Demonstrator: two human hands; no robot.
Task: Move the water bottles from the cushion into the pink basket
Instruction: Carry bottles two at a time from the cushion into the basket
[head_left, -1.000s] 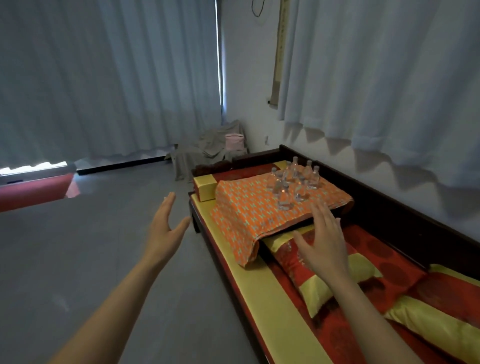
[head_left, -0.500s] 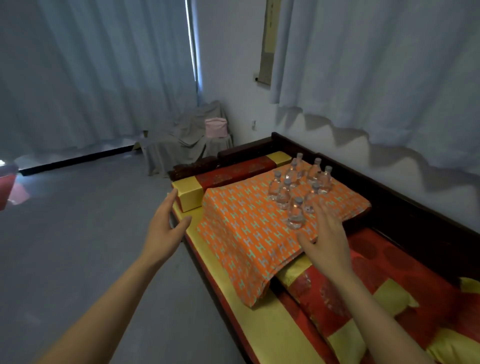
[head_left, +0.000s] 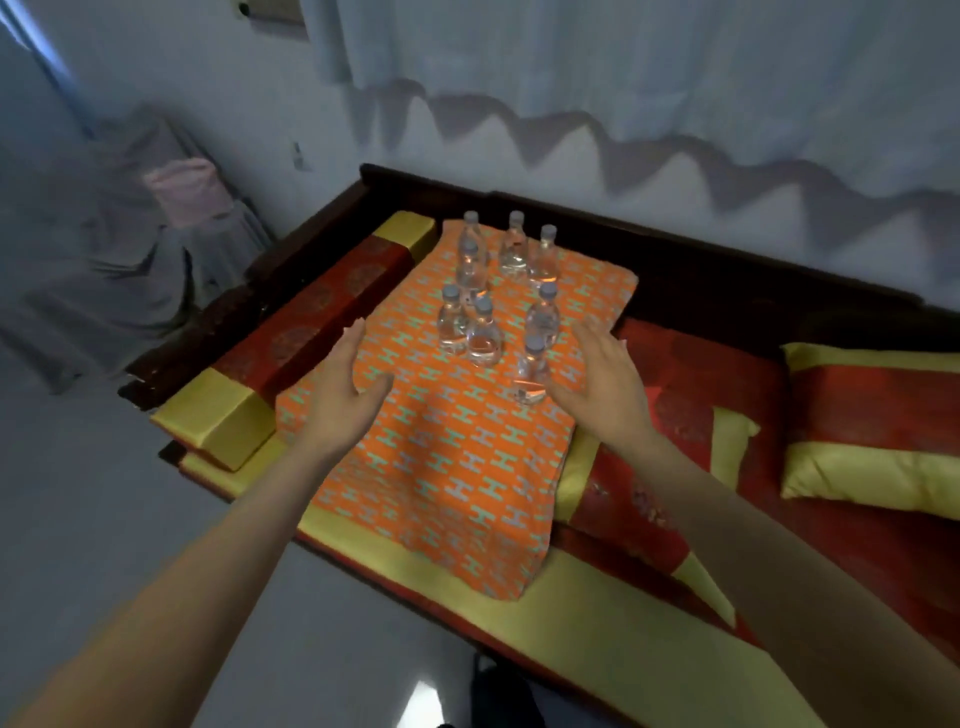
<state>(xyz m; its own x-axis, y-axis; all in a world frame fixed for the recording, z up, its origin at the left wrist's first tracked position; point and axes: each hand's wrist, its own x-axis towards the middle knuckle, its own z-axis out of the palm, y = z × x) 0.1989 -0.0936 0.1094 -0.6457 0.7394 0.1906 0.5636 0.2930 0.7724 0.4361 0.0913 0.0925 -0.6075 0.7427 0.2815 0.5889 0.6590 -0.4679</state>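
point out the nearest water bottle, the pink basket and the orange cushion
nearest water bottle (head_left: 531, 376): head view, on its clear body
pink basket (head_left: 183, 191): head view, on its side wall
orange cushion (head_left: 441, 457): head view, on its bare patterned top

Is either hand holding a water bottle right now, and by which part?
Nothing is held. Both the left hand and the right hand are open above the orange cushion; the right hand is beside the nearest bottle, not gripping it.
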